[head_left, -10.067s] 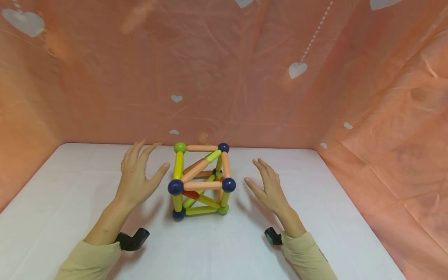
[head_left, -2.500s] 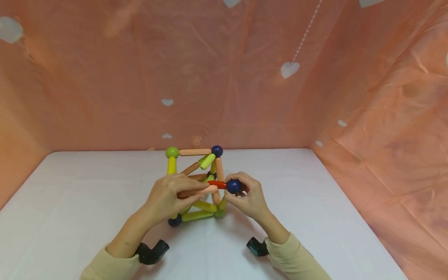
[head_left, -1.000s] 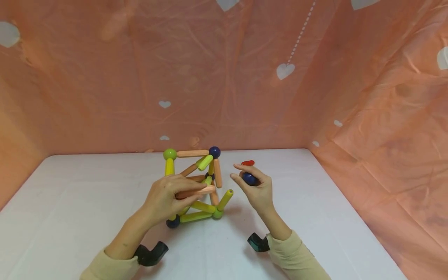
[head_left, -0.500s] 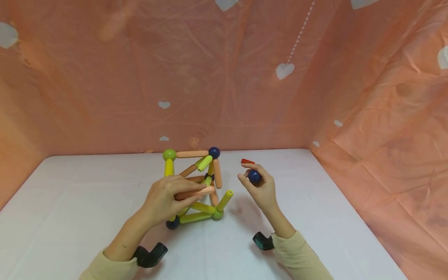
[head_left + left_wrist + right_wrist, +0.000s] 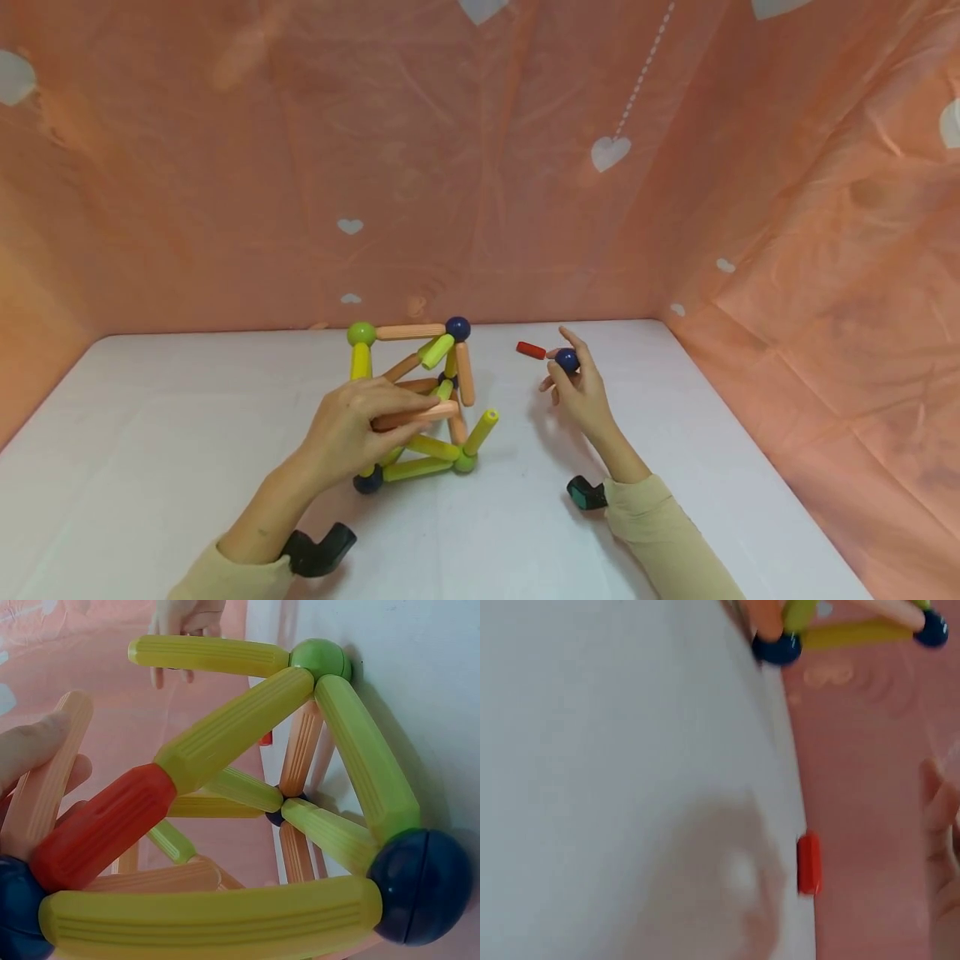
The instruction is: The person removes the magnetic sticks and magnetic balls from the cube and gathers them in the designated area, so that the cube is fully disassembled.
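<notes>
A frame of rods and balls stands left of centre in the head view, with a green ball [image 5: 362, 334] at its upper left. My left hand [image 5: 345, 425] pinches a peach rod [image 5: 446, 410] at the frame's near top side. In the left wrist view a red rod [image 5: 105, 826] meets a blue ball at that rod's foot. A yellow rod [image 5: 482, 431] leans up from the lower right green ball, its upper end free. My right hand [image 5: 585, 392], right of the frame, holds a loose blue ball [image 5: 567, 360], index finger extended.
A short red rod [image 5: 531, 350] lies near the back of the white table [image 5: 225, 367], left of my right hand. Orange cloth [image 5: 420, 150] with pale hearts hangs behind and at the sides. Both wrists carry black devices.
The right hand has moved right and away from the frame with the blue ball. The short red rod came off that ball and lies on the table. The left hand stays at the frame.
</notes>
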`<control>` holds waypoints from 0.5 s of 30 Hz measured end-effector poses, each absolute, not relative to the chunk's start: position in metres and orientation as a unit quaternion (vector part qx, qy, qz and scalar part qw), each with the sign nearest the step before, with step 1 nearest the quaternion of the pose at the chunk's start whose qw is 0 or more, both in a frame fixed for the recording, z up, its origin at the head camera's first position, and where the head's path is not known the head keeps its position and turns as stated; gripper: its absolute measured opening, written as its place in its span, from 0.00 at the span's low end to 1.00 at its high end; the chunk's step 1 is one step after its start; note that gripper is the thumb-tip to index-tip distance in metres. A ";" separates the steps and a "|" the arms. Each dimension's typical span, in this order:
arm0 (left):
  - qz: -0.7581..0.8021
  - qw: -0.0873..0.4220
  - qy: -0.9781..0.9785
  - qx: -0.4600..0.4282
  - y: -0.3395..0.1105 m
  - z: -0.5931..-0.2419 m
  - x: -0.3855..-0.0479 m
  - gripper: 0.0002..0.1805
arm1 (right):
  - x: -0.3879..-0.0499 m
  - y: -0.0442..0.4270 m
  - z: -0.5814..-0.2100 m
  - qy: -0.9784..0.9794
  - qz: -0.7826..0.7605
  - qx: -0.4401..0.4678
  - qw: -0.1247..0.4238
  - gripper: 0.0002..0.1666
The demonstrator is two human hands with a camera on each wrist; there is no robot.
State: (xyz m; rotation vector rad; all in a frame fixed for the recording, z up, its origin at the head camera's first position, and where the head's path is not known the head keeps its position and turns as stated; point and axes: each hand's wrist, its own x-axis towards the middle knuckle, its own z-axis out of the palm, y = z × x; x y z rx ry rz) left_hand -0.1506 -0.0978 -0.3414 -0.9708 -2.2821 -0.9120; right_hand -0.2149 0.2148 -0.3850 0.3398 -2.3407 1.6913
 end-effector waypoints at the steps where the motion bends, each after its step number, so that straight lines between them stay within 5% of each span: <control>1: -0.334 0.248 -0.837 -0.356 -0.098 -0.341 -0.151 0.15 | -0.218 0.219 -0.386 -0.805 0.572 0.109 0.116 0.31; 15: -0.334 0.254 -0.833 -0.361 -0.098 -0.343 -0.151 0.14 | -0.252 0.254 -0.391 -0.852 0.511 -0.019 0.113 0.27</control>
